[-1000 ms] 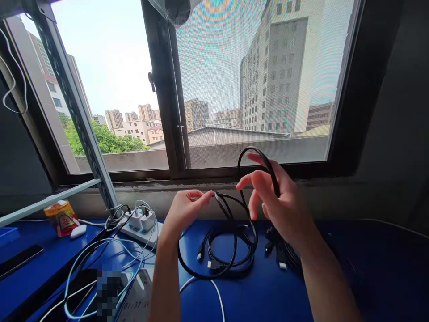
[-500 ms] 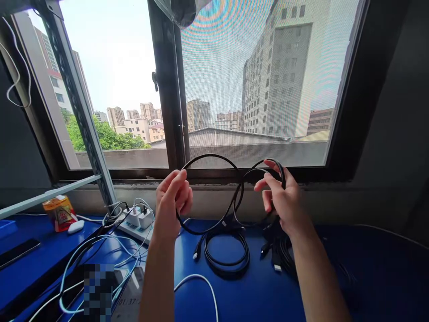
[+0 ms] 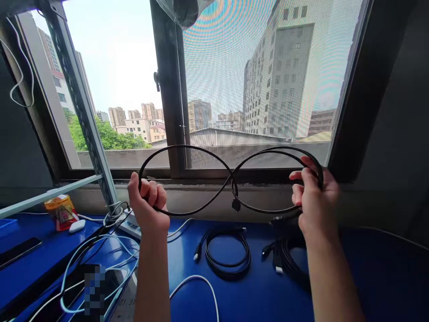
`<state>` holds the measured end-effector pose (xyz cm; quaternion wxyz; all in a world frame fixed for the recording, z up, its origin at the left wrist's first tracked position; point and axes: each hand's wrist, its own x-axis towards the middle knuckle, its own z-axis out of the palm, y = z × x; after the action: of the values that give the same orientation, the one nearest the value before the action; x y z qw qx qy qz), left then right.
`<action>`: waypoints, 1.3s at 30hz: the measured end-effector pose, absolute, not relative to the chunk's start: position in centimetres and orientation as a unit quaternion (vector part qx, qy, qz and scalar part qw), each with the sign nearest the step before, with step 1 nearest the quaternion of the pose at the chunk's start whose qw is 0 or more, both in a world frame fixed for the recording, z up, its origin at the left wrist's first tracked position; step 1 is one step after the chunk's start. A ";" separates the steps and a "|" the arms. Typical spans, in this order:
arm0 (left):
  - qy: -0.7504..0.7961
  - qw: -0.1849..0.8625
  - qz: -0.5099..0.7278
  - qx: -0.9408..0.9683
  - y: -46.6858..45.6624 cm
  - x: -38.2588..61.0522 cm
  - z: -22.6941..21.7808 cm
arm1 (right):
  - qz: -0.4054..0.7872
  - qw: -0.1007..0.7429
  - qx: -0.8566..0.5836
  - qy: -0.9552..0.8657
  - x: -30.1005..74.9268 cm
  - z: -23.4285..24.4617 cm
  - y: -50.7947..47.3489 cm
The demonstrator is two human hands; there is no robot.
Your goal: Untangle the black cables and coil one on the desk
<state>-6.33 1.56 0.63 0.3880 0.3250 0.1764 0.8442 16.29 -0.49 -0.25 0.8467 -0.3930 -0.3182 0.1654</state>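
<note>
Holding a black cable crossed in a figure-eight above the blue desk, left hand and right hand both closed on it; pulling could knot the crossing.

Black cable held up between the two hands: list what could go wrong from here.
1. The black cable crosses itself in a figure-eight between the left hand and right hand; pulling them apart may tighten the crossing into a kink.
2. Its loose plug dangles at the crossing and might snag a loop.
3. Lowered, it could tangle with the coiled cable on the blue table.
</note>
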 end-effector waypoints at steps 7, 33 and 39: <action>0.265 0.528 0.638 0.493 1.9 -8.0 0.0 | 0.017 0.886 -0.345 -0.310 16.2 0.5 -2.7; 0.139 0.440 0.628 0.627 -0.4 -4.4 0.4 | 0.076 0.774 -0.467 -0.421 15.7 -0.6 -1.7; 0.126 0.423 0.779 0.445 -0.8 -5.8 1.8 | 0.136 0.725 -0.524 -0.426 16.2 -1.2 -0.5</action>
<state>-5.81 -0.79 1.79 0.4232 0.4451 0.1256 0.7791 16.17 -0.52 -1.22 0.7248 -0.5242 -0.4259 0.1358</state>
